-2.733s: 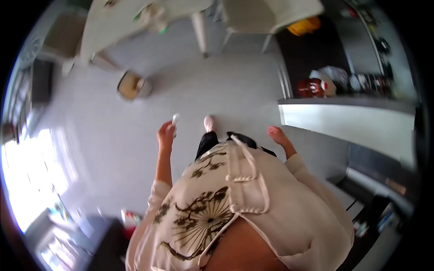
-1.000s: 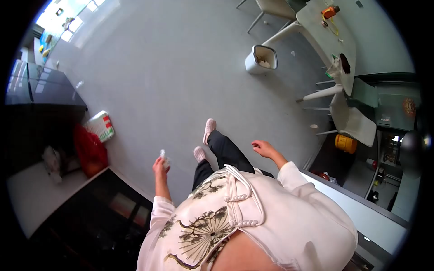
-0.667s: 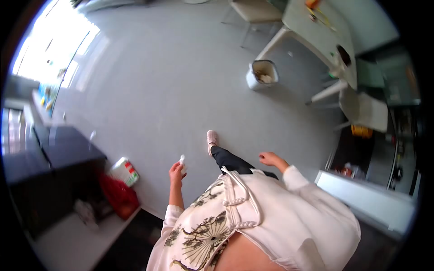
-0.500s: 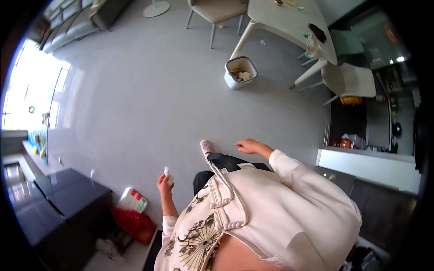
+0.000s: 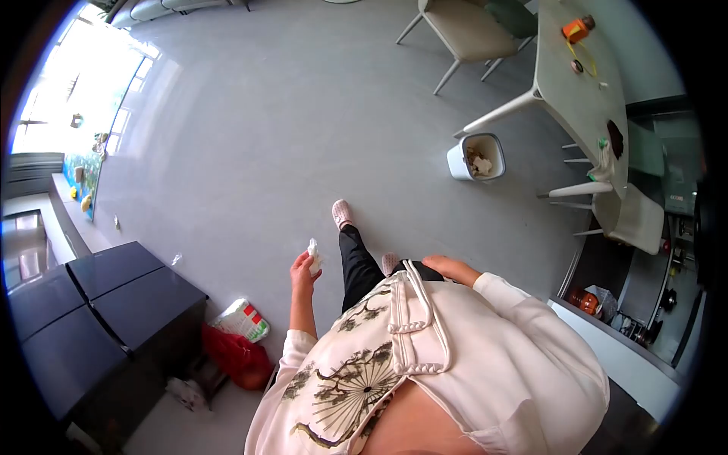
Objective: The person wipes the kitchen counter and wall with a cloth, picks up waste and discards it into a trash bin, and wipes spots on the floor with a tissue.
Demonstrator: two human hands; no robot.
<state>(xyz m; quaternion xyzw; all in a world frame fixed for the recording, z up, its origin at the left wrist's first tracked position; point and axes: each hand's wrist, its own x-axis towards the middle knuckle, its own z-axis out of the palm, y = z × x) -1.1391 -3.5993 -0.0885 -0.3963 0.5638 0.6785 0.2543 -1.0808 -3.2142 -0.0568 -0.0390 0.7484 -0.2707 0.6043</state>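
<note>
Over the wide grey floor (image 5: 288, 152), in the left grip (image 5: 301, 268), a crumpled white scrap (image 5: 313, 249) is held.
To the right a pale counter (image 5: 557, 76) is seen, and near one of its legs a white bin (image 5: 458, 162) is set on the floor. The right grip (image 5: 453, 268) is held low; how far it is opened, and whether anything is held there, cannot be told. The left grip is pinched nearly closed, with the scrap poking up from it. To be carried well, the scrap should probably be pinched snugly but gently, so nothing is dropped.

Bin (image 5: 458, 164) right of left hand (image 5: 302, 268), near table (image 5: 559, 70).
</note>
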